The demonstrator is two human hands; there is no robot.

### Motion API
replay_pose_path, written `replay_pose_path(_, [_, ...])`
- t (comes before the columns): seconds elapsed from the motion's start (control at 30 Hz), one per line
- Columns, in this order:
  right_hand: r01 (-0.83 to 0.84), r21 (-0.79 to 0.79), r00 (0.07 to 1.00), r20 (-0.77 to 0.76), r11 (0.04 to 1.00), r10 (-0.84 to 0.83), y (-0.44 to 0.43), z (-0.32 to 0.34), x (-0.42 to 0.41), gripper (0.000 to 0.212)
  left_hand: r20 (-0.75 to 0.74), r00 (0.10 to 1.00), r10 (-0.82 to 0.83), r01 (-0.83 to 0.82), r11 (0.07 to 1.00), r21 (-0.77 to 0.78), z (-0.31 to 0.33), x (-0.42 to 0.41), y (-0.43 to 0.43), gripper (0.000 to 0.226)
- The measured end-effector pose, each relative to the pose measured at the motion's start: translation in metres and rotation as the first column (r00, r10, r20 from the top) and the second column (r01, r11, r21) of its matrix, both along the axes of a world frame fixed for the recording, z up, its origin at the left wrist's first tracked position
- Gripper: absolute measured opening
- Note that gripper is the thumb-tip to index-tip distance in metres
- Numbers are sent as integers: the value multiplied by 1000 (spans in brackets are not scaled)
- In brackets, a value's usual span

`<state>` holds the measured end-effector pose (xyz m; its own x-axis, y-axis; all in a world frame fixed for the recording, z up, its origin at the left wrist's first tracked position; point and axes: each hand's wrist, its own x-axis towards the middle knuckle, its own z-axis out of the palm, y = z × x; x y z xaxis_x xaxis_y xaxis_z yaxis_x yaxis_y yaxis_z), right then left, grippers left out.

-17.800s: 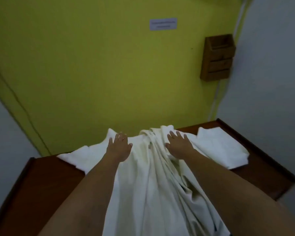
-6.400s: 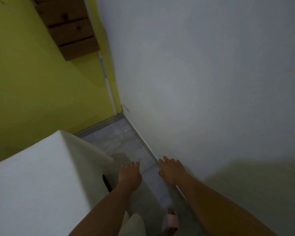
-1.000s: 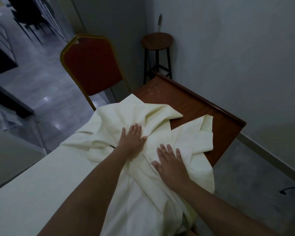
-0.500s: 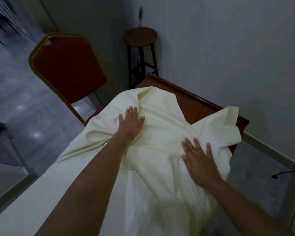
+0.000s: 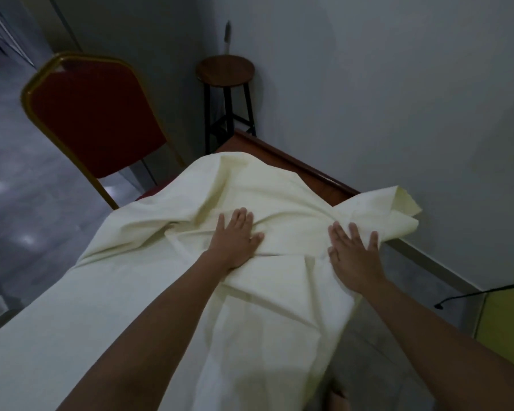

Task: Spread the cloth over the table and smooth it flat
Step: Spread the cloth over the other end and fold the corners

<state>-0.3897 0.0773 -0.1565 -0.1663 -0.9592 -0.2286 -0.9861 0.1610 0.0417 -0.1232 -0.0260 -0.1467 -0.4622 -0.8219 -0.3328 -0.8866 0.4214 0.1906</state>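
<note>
Left hand (image 5: 235, 241), right hand (image 5: 355, 256), flat on plain cloth (image 5: 264, 188)

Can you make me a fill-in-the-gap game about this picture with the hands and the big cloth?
1. Both hands, the left hand and the right hand, press flat on the pale cream ____.
2. The padded chair with the gold frame is coloured ____.
3. The round wooden stool stands on ____ metal legs.
4. The bare strip of the brown wooden table lies nearest the ____ hand.

Missing words: cloth; red; black; right

You see a red chair (image 5: 92, 120) with gold frame; beside it, a round wooden stool (image 5: 225, 72) stands against the wall (image 5: 383, 84).
</note>
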Motion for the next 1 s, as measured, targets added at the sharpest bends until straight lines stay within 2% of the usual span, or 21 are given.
replay_pose_path(0.17, [52, 12, 982, -183, 999, -49, -31, 8, -40, 57, -100, 995, -18, 2, 987, -162, 3, -48, 16, 70])
replay_pose_path(0.23, [72, 9, 974, -216, 997, -68, -42, 14, -48, 58, -108, 993, -48, 31, 988, -151, 1, -62, 25, 71])
replay_pose_path(0.3, [124, -14, 975, -184, 992, -125, -48, 19, -46, 60, -64, 994, -93, 88, 993, -78, -6, -70, 34, 72])
replay_pose_path(0.37, [196, -86, 976, -78, 977, -202, -44, 23, -34, 63, -19, 993, -114, 114, 993, -20, -11, -74, 36, 70])
replay_pose_path(0.47, [166, -271, 981, 142, 948, -131, -17, 19, 2, 61, -34, 998, -62, 62, 998, 3, -10, -82, 20, 66])
replay_pose_path(0.5, [140, -278, 976, 200, 950, -85, -7, 16, 14, 59, -42, 998, -37, 37, 999, 12, -9, -86, 11, 66])
replay_pose_path(0.57, [99, -179, 967, 250, 979, -52, 9, 4, 23, 63, -45, 999, 19, -17, 999, 36, -6, -98, -10, 66])
replay_pose_path(0.63, [74, -78, 976, 210, 994, -57, 12, -8, 9, 68, -47, 995, 86, -83, 995, 54, -4, -109, -30, 67])
replay_pose_path(0.8, [-31, -91, 999, 41, 995, 35, 3, -9, -57, 76, -91, 975, 204, -202, 979, 34, 0, -133, -52, 68])
replay_pose_path(0.9, [-15, -101, 998, 67, 995, 21, 11, -9, -83, 83, -171, 960, 221, -235, 970, -67, 4, -144, -39, 67])
replay_pose_path(1.0, [53, -67, 993, 113, 996, -45, 28, -11, -92, 76, -162, 964, 209, -233, 961, -147, 7, -144, -22, 66])
